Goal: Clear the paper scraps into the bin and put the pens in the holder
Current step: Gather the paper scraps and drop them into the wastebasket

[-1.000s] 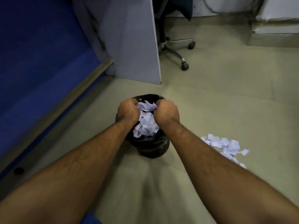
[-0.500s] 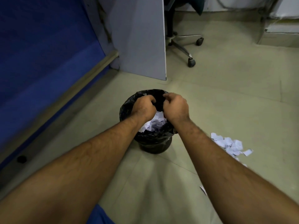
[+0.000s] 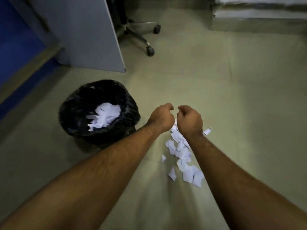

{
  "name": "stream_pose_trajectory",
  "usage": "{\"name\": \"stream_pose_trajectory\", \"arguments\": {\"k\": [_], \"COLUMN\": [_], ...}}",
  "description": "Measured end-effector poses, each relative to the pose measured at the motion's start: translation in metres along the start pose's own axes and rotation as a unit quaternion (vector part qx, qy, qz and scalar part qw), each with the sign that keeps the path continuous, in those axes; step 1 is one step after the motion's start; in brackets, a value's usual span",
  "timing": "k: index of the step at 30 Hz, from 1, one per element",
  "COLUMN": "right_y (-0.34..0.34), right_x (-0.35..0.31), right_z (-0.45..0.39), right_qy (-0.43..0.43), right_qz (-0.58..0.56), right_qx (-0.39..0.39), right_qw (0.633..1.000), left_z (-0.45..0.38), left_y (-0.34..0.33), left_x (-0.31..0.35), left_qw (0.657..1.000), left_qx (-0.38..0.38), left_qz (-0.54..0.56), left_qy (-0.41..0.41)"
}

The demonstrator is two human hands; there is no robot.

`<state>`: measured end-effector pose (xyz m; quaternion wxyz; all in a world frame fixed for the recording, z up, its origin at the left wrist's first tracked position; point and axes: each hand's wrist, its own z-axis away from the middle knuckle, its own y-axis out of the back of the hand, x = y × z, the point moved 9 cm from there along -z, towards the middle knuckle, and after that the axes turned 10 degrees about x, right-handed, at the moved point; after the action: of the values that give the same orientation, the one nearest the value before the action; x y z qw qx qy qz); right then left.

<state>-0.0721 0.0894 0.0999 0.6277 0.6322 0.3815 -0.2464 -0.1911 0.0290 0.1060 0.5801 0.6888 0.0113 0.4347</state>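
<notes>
As seen from the head view, the left hand [image 3: 160,117] and right hand [image 3: 190,120] hang side by side above the floor [image 3: 232,97], close together but not touching. Both have the fingers curled loosely inward; whether either encloses anything cannot be told. The bin [image 3: 99,112], lined with a black bag, stands on the floor to the left of the hands, with a heap of white paper [image 3: 104,116] lying inside it. Further paper scraps [image 3: 184,156] are scattered on the floor beneath and in front of the right forearm, apart from the bin. A grey partition panel [image 3: 86,34] rises beyond the bin, and the wheeled base of an office chair [image 3: 141,37] shows behind it. A blue wall [image 3: 15,34] bounds the left edge.
</notes>
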Motion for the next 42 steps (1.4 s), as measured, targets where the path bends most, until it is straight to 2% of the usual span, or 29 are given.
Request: {"name": "stream_pose_trajectory", "arguments": {"k": [3,6,8,10,12,14,17,20,24,26,28,31,34,36,39,42], "right_y": [-0.02,-0.037,-0.046,-0.054,-0.06,-0.063,-0.064,-0.056,-0.048,-0.049,-0.051,-0.049,-0.039,-0.035,-0.037,-0.038], "right_x": [0.078,0.142,0.163,0.171,0.176,0.183,0.184,0.184,0.181,0.185,0.191,0.187,0.173,0.171,0.172,0.172], "right_z": [0.013,0.027,0.025,0.017,0.009,0.007,0.017,0.031,0.051,0.063,0.07,0.063,0.057,0.062,0.069,0.07], "right_qy": [0.022,0.036,0.046,0.054,0.056,0.049,0.076,0.103,0.116,0.148,0.143,0.141,0.173,0.162,0.133,0.095], "right_qz": [0.118,0.214,0.261,0.284,0.281,0.279,0.279,0.275,0.302,0.353,0.373,0.344,0.317,0.285,0.244,0.205], "right_qx": [-0.097,-0.16,-0.18,-0.191,-0.181,-0.184,-0.22,-0.277,-0.332,-0.33,-0.322,-0.277,-0.185,-0.16,-0.156,-0.167], "right_qw": [0.988,0.963,0.947,0.938,0.941,0.941,0.932,0.915,0.886,0.863,0.858,0.886,0.914,0.931,0.948,0.96], "left_z": [0.01,0.02,0.012,-0.003,-0.018,-0.025,-0.015,0.003,0.04,0.058,0.067,0.071,0.073,0.077,0.082,0.075], "left_y": [-0.074,-0.134,-0.157,-0.161,-0.167,-0.186,-0.204,-0.207,-0.208,-0.211,-0.217,-0.218,-0.203,-0.192,-0.189,-0.179], "left_x": [-0.017,-0.039,-0.051,-0.056,-0.058,-0.061,-0.06,-0.055,-0.065,-0.069,-0.072,-0.067,-0.046,-0.036,-0.036,-0.038], "left_qw": [0.996,0.981,0.968,0.957,0.963,0.963,0.938,0.918,0.893,0.882,0.872,0.877,0.915,0.919,0.916,0.938], "left_qx": [-0.09,-0.165,-0.163,-0.121,-0.102,-0.156,-0.239,-0.288,-0.329,-0.322,-0.3,-0.242,-0.158,-0.113,-0.107,-0.116], "left_qz": [-0.015,-0.096,-0.186,-0.258,-0.246,-0.215,-0.238,-0.223,-0.255,-0.298,-0.341,-0.355,-0.29,-0.29,-0.31,-0.268], "left_qy": [-0.004,-0.024,-0.041,-0.05,-0.037,-0.035,-0.08,-0.154,-0.172,-0.173,-0.183,-0.214,-0.233,-0.242,-0.231,-0.187]}}
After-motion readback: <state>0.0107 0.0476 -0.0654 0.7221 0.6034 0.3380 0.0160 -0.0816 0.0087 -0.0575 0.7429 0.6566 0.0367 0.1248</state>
